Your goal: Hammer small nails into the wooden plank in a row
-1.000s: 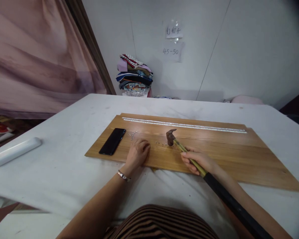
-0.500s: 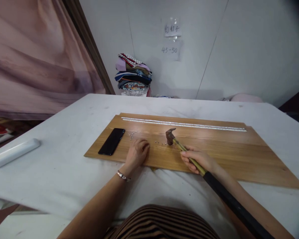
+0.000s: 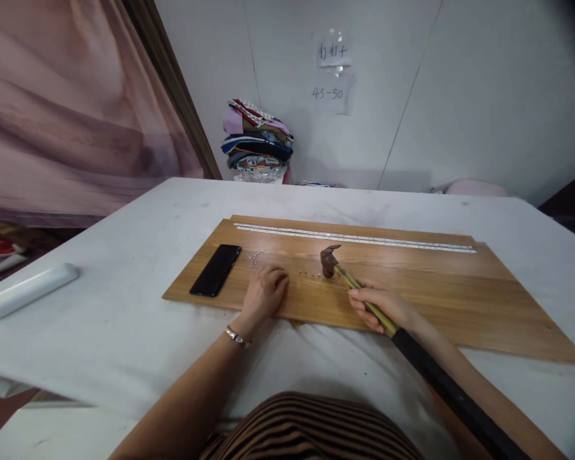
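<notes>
My right hand [image 3: 371, 305] grips a claw hammer [image 3: 361, 294] partway along its yellowish shaft. The rusty head is low over the wooden board [image 3: 426, 306], at the right end of a short row of nail heads [image 3: 309, 275]; whether it touches one I cannot tell. The black lower part of the handle runs under my right forearm side toward the lower right. My left hand [image 3: 266, 291] rests on the board left of the row, fingers curled in; their inner side is hidden. Several loose nails [image 3: 255, 258] lie just beyond it.
A black phone [image 3: 215, 270] lies at the board's left end. Two white measuring strips [image 3: 354, 239] run along its far side. A white long object [image 3: 29, 291] lies on the white-covered table [image 3: 124, 255]. Folded clothes [image 3: 259, 140] are stacked by the wall behind.
</notes>
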A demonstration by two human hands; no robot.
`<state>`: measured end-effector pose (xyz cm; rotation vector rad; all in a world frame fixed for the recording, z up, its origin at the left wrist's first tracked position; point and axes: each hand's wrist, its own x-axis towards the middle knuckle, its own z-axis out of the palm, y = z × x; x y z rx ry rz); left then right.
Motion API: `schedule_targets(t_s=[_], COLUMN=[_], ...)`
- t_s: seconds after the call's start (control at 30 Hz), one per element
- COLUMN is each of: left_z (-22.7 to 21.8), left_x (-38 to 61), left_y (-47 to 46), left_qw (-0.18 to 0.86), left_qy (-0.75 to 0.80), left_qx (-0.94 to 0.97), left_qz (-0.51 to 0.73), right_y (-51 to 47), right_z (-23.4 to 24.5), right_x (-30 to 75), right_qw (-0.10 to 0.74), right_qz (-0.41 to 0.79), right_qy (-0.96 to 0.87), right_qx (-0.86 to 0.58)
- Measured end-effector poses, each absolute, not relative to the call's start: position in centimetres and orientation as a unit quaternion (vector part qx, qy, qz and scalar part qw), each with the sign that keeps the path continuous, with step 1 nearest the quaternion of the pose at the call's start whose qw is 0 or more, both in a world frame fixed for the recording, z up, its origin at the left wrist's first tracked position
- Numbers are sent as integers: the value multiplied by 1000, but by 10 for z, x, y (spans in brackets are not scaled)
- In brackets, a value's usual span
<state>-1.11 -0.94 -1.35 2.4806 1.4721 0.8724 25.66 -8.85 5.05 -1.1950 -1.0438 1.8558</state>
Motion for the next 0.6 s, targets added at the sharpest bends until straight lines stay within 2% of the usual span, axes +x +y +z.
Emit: schedule_targets(t_s=[0.6], left_z=[-13], left_x=[-11], left_y=[-10], left_qw=[66], left_qy=[491], left_qx=[822], left_qz=[280], right_y=[-90], right_z=[51], right_x=[257], right_qw=[330], right_qz=[717], right_qy=[-403], right_qx=[-463])
